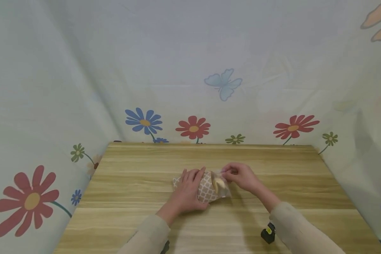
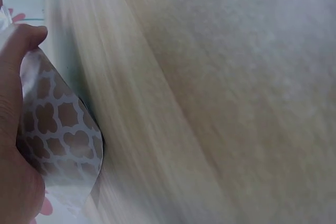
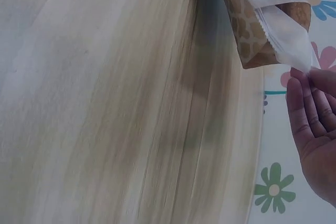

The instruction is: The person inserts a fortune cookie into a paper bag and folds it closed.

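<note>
A paper bag (image 1: 207, 188) with a tan-and-white lattice print lies across the middle of the wooden table. My left hand (image 1: 187, 190) grips its body, thumb at the near side and fingers over the far side. In the left wrist view the bag's patterned corner (image 2: 63, 129) pokes out beside the palm. At the bag's right end, my right hand (image 1: 241, 175) pinches a thin, whitish translucent flap (image 3: 289, 38) between thumb and fingers. A golden-brown piece (image 1: 219, 185) shows through the opening, partly covered by the flap and bag.
A small black object with a yellow label (image 1: 268, 233) lies on the table (image 1: 139, 162) beside my right sleeve. Another dark thing (image 1: 166, 247) peeks out by the left sleeve. A flowered cloth (image 1: 177, 95) hangs behind and at both sides of the table.
</note>
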`<state>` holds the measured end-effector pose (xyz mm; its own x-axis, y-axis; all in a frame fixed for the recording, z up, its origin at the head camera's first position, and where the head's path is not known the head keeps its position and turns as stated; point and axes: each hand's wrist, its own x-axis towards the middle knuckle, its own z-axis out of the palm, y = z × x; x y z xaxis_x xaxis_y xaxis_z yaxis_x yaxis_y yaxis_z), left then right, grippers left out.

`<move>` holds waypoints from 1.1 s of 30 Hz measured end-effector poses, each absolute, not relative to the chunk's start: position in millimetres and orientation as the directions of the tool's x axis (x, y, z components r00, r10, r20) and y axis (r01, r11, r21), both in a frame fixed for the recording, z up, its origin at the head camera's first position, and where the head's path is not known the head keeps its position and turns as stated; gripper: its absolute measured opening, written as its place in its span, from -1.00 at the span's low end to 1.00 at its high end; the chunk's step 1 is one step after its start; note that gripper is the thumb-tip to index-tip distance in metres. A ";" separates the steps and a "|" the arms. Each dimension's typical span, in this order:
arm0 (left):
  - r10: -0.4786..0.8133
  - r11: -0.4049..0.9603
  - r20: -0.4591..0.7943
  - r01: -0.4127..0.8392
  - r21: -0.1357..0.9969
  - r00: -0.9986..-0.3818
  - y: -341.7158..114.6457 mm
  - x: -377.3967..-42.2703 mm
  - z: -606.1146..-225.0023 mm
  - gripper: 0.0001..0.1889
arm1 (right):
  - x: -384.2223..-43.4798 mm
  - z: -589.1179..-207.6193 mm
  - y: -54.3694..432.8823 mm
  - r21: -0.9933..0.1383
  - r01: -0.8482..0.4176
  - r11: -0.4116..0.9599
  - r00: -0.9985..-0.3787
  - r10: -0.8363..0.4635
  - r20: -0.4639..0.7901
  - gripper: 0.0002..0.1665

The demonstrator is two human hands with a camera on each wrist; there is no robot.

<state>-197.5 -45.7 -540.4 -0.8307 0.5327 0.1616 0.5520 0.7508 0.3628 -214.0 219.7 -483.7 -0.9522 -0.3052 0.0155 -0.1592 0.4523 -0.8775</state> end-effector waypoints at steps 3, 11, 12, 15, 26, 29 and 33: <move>0.523 0.753 0.158 0.540 0.376 -0.838 -45.7 -197.3 -540.5 0.39 | -214.3 -482.2 215.4 -0.874 -0.151 0.461 -0.959 -0.284 0.016 -0.87; 0.505 0.751 0.163 0.525 0.401 -0.847 -46.0 -196.1 -541.8 0.40 | -214.2 -485.1 204.1 -0.886 -0.150 0.439 -0.962 -0.272 0.028 -0.87; 0.505 0.750 0.159 0.522 0.405 -0.848 -45.9 -195.8 -541.6 0.40 | -213.8 -485.4 202.8 -0.885 -0.152 0.440 -0.962 -0.271 0.030 -0.87; 0.503 0.748 0.154 0.517 0.415 -0.851 -45.6 -195.4 -541.1 0.40 | -212.7 -485.7 198.8 -0.882 -0.163 0.442 -0.963 -0.265 0.045 -0.88; 0.488 0.713 0.200 0.520 0.470 -0.850 -43.5 -193.7 -543.8 0.37 | -208.2 -481.6 191.8 -0.862 -0.212 0.460 -0.960 -0.262 0.096 -0.86; 0.486 0.710 0.201 0.518 0.477 -0.851 -42.2 -192.9 -542.8 0.36 | -205.1 -480.4 198.9 -0.847 -0.214 0.487 -0.961 -0.260 0.093 -0.85; 0.480 0.712 0.211 0.518 0.474 -0.852 -41.2 -193.3 -540.7 0.37 | -198.4 -477.3 208.7 -0.851 -0.208 0.482 -0.952 -0.299 0.064 -0.85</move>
